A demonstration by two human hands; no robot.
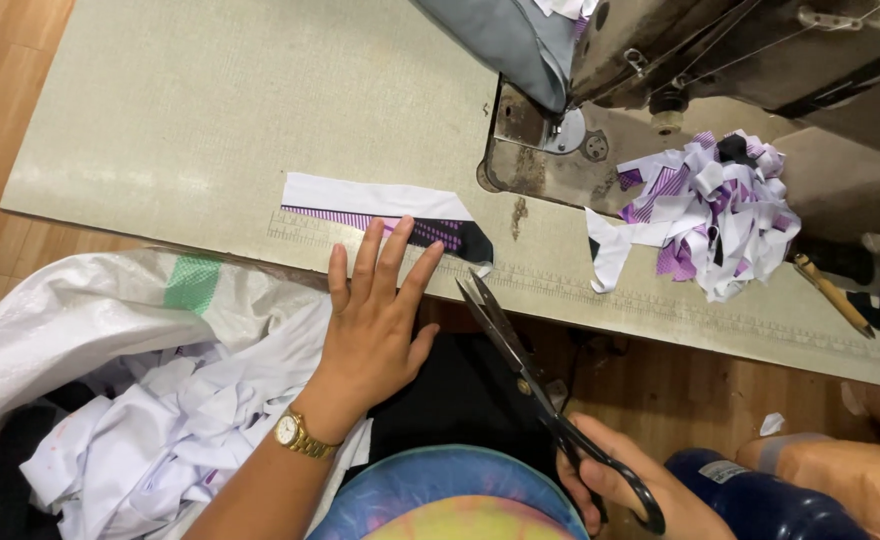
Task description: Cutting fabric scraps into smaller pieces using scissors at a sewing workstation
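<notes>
The left hand (375, 325) lies flat with released fingers on the near edge of a fabric strip (385, 215) on the counter (210, 110). The strip's long axis runs left to right, its dark end pointing to the sewing machine (680, 70). The right hand (625, 485) is grasping scissors (520, 370), blades slightly apart, tips pointing to the strip's dark end.

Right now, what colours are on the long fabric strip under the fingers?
White, purple-striped and black, clearest in the head view: the long fabric strip.
</notes>
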